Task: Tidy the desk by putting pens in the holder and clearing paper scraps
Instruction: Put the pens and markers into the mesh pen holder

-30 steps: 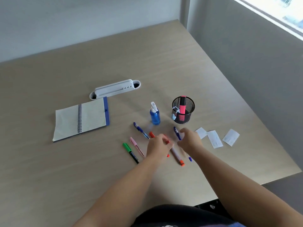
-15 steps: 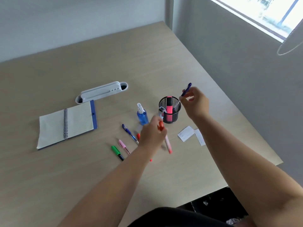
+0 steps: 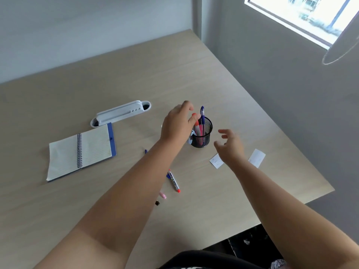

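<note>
A black mesh holder (image 3: 204, 139) stands mid-desk with a blue pen (image 3: 202, 115) and a pink highlighter upright in it. My left hand (image 3: 175, 126) reaches over its left rim and pinches the top of an orange pen (image 3: 196, 124), whose lower end is inside the holder. Just right of the holder my right hand (image 3: 230, 147) hovers with fingers spread and nothing in it. Two paper scraps (image 3: 216, 161) (image 3: 256, 158) lie beside that hand. A white pen with a red tip (image 3: 174, 182) lies by my left forearm, which hides most of a pink pen (image 3: 162, 195) and other pens.
An open spiral notebook (image 3: 81, 152) lies at the left, with a long white desk organiser (image 3: 120, 113) behind it. The desk's right edge (image 3: 303, 152) and front edge drop to the floor. The wall runs along the back.
My right hand has dropped the blue pen into the holder and pulled back, open. My left hand has carried the orange pen up to the holder and lowered its end in.
</note>
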